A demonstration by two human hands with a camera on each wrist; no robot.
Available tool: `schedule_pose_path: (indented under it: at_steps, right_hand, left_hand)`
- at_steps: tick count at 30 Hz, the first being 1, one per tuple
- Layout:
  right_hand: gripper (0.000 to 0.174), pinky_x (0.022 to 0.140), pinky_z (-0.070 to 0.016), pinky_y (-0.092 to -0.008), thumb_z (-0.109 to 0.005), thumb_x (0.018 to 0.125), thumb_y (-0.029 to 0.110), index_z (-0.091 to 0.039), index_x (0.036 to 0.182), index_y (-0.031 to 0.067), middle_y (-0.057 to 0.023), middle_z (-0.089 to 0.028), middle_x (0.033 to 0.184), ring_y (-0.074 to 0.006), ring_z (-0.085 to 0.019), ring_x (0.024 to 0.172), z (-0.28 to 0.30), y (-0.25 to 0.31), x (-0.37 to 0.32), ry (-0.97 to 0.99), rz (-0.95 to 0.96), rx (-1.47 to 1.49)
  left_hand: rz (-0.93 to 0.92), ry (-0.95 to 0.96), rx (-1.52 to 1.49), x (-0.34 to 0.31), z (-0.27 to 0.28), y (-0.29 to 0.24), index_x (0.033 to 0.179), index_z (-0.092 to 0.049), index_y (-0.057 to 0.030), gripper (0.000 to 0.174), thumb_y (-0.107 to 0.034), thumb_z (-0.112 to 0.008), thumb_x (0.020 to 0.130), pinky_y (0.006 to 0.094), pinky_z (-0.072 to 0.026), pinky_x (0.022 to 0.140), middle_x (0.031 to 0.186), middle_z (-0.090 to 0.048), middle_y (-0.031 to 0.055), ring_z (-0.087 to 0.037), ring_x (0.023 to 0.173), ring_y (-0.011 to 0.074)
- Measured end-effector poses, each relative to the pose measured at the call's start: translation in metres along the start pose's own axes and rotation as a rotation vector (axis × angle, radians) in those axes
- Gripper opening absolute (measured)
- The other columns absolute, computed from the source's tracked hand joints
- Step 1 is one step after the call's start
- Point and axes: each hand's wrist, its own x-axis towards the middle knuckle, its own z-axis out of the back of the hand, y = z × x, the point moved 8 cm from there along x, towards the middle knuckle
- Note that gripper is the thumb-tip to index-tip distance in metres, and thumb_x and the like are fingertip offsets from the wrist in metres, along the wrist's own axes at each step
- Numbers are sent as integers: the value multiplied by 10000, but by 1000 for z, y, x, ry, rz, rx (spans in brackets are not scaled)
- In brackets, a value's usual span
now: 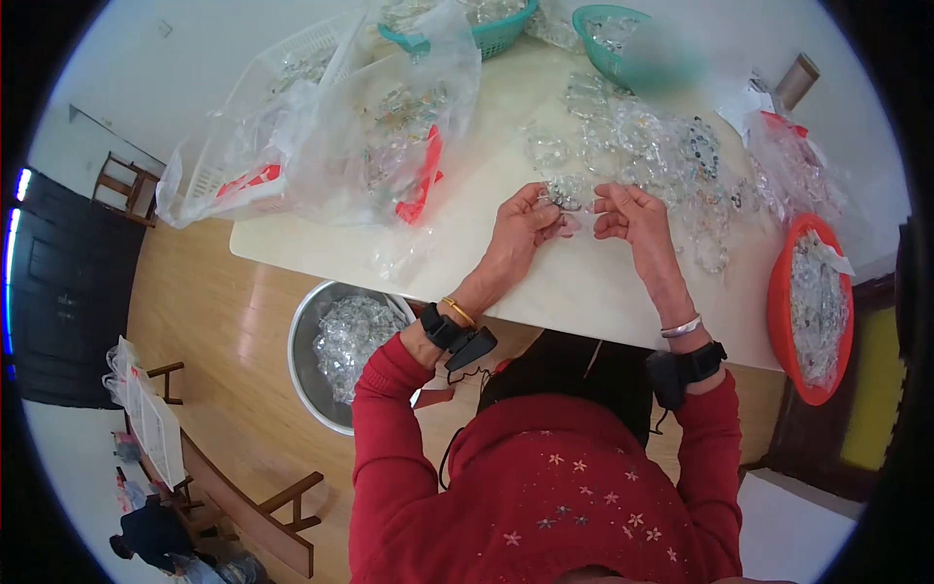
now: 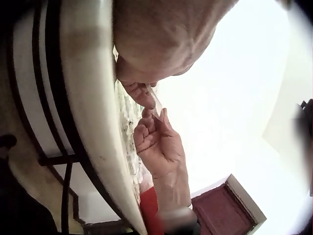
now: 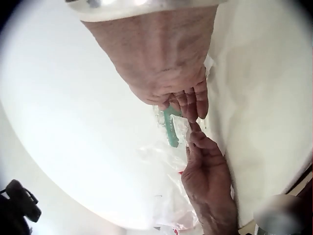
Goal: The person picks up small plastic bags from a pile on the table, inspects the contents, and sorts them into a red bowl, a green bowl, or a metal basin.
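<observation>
Near the table's front edge, my left hand (image 1: 520, 232) pinches a small clear plastic bag (image 1: 574, 220) with a beaded bracelet (image 1: 564, 200) at its top. My right hand (image 1: 637, 219) is just to the right, its thumb and curled fingers pinching the bag's other side. Between both hands the clear film (image 2: 157, 105) stretches in the left wrist view, with the right hand (image 2: 164, 149) below it. From the right wrist view, the left hand (image 3: 208, 178) holds the bag (image 3: 181, 128) close under the right hand's fingers (image 3: 191, 100).
Bagged bracelets (image 1: 632, 136) spread behind the hands. Teal baskets (image 1: 498, 37) stand at the back, a large plastic bag (image 1: 321, 146) and white basket (image 1: 219, 161) at left, and a red basket (image 1: 781, 292) at right. A metal basin (image 1: 302, 375) with clear packets stands below the table's edge.
</observation>
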Motion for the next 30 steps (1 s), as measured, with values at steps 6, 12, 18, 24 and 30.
schedule_pose_path:
  at_steps: [6, 12, 18, 24, 30]
  right_hand:
    - [296, 572, -500, -238, -525, 910, 253, -598, 1005, -18, -83, -634, 804, -109, -576, 600, 19, 1, -13, -20, 28, -30]
    - [246, 564, -490, -236, -538, 890, 208, -613, 995, -2, -84, -639, 812, -110, -573, 600, 51, 5, -23, -145, 40, -169]
    - [246, 572, -486, -235, -547, 880, 177, -607, 1032, -8, -63, -645, 824, -120, -578, 607, 71, 1, -16, -159, 119, -220]
    - [261, 766, -492, -309, -563, 859, 141, -592, 1078, 2, -89, -645, 964, -214, -612, 835, 89, 20, -24, -381, 409, -665]
    - [429, 1021, -302, -410, -613, 779, 86, -516, 1194, 36, -159, -436, 1305, -328, -410, 1188, 37, 37, -38, -287, 752, -1372]
  left_hand:
    - [-89, -43, -41, 3, 13, -2, 1134, -484, 2, 254, -18, -481, 880, 299, -519, 769, 989, -600, 95, -624, 833, 194]
    - [-228, -260, -93, -28, 32, -57, 1111, -498, 0, 243, -6, -470, 870, 300, -518, 747, 969, -613, 100, -619, 799, 185]
    - [-379, -319, -443, -12, 66, -108, 1061, -525, 7, 198, -46, -483, 875, 304, -520, 730, 931, -624, 109, -618, 747, 187]
    - [-38, -124, -38, -18, -2, -38, 988, -551, -7, 138, -56, -499, 870, 261, -494, 652, 859, -635, 104, -600, 688, 156]
    - [75, -42, 5, -19, -20, -13, 987, -554, -8, 137, -48, -504, 867, 246, -473, 625, 845, -631, 87, -577, 657, 128]
